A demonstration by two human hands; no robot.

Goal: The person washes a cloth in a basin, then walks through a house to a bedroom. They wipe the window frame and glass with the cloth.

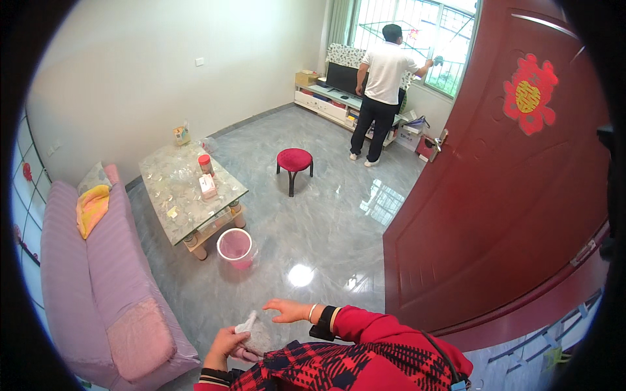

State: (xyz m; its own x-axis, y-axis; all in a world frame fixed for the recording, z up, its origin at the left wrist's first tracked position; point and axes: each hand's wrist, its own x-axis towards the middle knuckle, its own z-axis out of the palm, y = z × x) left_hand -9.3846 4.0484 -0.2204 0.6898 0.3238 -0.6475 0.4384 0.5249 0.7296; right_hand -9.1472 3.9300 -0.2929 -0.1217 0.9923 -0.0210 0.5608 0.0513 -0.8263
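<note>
My left hand (227, 342) grips a crumpled, pale grey-and-white cloth (260, 337) low in the view, close to my body. A pinkish part of the cloth hangs below my fingers. Just to the right and a little higher, my right hand (288, 311) reaches leftward above the cloth with its fingers apart and holds nothing. A white bangle and a black strapped device (324, 324) are on that wrist. My red sleeves and a red-and-black checked garment (313, 364) fill the bottom of the view.
A pink bin (234, 248) stands beside a glass-topped coffee table (188, 222). At left is a purple-covered sofa (110, 273). A red stool (294, 160) stands mid-floor. On the right is an open dark-red door (469, 220). Another person (384, 73) faces the window near a TV cabinet (320, 105).
</note>
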